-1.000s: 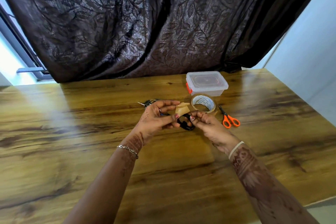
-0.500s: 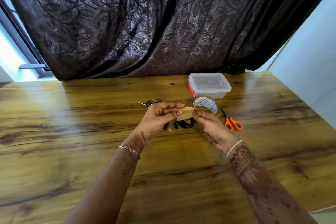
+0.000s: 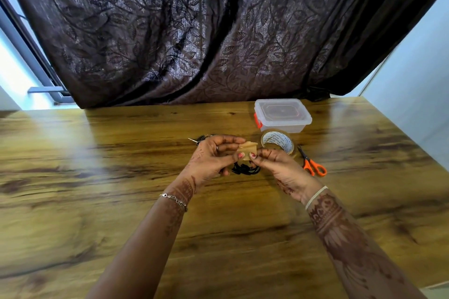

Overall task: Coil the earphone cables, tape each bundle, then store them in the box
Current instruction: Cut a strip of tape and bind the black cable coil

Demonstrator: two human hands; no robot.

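Observation:
A brown strip of tape (image 3: 247,150) is stretched between my two hands over the middle of the wooden table (image 3: 97,189). My left hand (image 3: 213,160) pinches its left end with thumb and fingers. My right hand (image 3: 274,165) pinches its right end. Just below the tape a coiled black earphone cable (image 3: 244,169) lies bunched on the table between both hands. Another earphone cable (image 3: 201,139), with a metal plug sticking out left, lies behind my left hand, mostly hidden. The clear plastic box (image 3: 283,114) with an orange latch stands lidded at the back right.
A tape roll (image 3: 277,141) stands just in front of the box. Orange-handled scissors (image 3: 312,165) lie to the right of my right hand. A dark leaf-patterned curtain (image 3: 194,31) hangs behind the table's far edge. A pale wall runs along the right.
Both hands lifted the tape strip off the black coil, which now lies on the table below them. The view shifted slightly.

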